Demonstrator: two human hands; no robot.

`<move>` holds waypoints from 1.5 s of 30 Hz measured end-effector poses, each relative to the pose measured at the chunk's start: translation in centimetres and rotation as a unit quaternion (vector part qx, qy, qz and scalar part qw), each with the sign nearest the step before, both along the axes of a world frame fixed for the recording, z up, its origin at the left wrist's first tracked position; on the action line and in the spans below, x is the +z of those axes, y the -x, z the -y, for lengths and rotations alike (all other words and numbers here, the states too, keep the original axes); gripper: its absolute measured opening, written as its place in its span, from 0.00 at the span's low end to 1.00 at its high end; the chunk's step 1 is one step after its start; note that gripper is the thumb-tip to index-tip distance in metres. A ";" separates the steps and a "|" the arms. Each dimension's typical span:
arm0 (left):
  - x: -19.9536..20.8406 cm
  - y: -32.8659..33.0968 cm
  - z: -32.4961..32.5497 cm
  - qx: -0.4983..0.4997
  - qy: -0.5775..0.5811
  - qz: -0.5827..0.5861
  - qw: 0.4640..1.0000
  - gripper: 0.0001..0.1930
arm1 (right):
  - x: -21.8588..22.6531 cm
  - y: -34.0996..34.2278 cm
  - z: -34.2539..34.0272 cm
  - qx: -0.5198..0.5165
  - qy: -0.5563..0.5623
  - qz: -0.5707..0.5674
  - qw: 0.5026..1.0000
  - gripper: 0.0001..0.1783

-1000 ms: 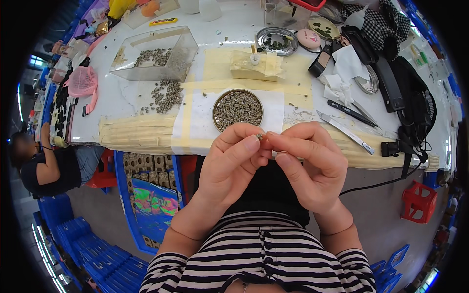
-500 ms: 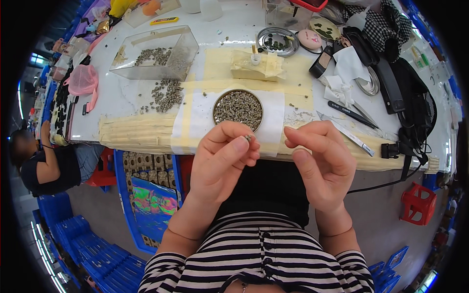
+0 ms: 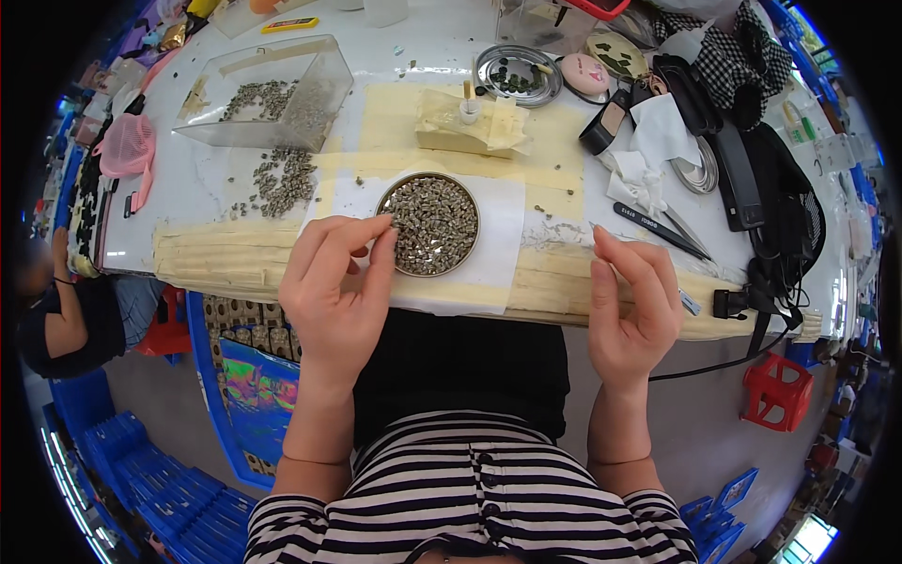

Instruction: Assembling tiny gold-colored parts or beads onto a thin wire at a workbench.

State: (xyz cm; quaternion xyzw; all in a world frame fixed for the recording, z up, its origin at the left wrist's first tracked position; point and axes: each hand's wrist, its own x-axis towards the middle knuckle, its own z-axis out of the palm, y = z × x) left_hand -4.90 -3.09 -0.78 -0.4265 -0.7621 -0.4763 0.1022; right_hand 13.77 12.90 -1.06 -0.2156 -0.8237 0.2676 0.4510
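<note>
My left hand (image 3: 336, 287) is at the left rim of a round dish (image 3: 380, 249) full of small grey-brown metal parts (image 3: 432, 226). Its thumb and forefinger come together over the rim; what sits between the tips, if anything, is too small to tell. Off to the right, my right hand (image 3: 637, 301) hovers over the table's front edge, thumb and forefinger apart with nothing seen between them. Partly hidden beneath it lies a slim silver tool (image 3: 690, 303). The dish rests on a white sheet (image 3: 498, 221).
Loose parts (image 3: 282, 183) spill from a tipped clear box (image 3: 329, 85). Behind the dish stands a taped block (image 3: 470, 132). At right lie black tweezers (image 3: 658, 230), crumpled tissue (image 3: 634, 179), a metal tray (image 3: 554, 89) and a black bag (image 3: 794, 188). Another person (image 3: 70, 315) sits far left.
My left hand has moved left from in front of the dish to its left rim; earlier it pinched a small metal part. My right hand's finger gap has narrowed. The view has shifted slightly.
</note>
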 end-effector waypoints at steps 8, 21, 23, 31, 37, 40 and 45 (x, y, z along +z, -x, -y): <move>-0.5 1.7 -1.0 0.002 -0.075 0.050 0.996 0.12 | -0.6 0.8 -0.2 -0.044 -0.041 0.019 0.998 0.10; -1.4 3.1 0.4 -0.028 -0.130 0.039 0.990 0.24 | -0.6 1.6 -0.3 -0.084 -0.098 0.114 0.985 0.10; -1.1 2.5 -0.3 0.019 -0.125 0.046 0.991 0.25 | -0.6 1.6 -0.3 -0.095 -0.112 0.120 0.982 0.09; -1.3 4.5 1.6 -0.109 -0.084 -0.031 0.990 0.31 | -0.2 1.7 0.4 -0.103 -0.124 0.101 0.982 0.09; -2.1 5.6 3.9 -0.211 -0.054 -0.109 0.970 0.32 | 2.9 6.1 6.5 0.195 -0.020 0.011 0.980 0.13; 0.4 1.5 2.4 -0.158 -0.143 0.154 0.965 0.45 | 3.3 10.4 8.8 0.301 0.067 -0.074 0.948 0.21; -0.9 3.7 2.9 -0.054 -0.220 0.227 0.947 0.40 | 5.3 15.3 11.2 0.298 0.109 -0.179 0.931 0.23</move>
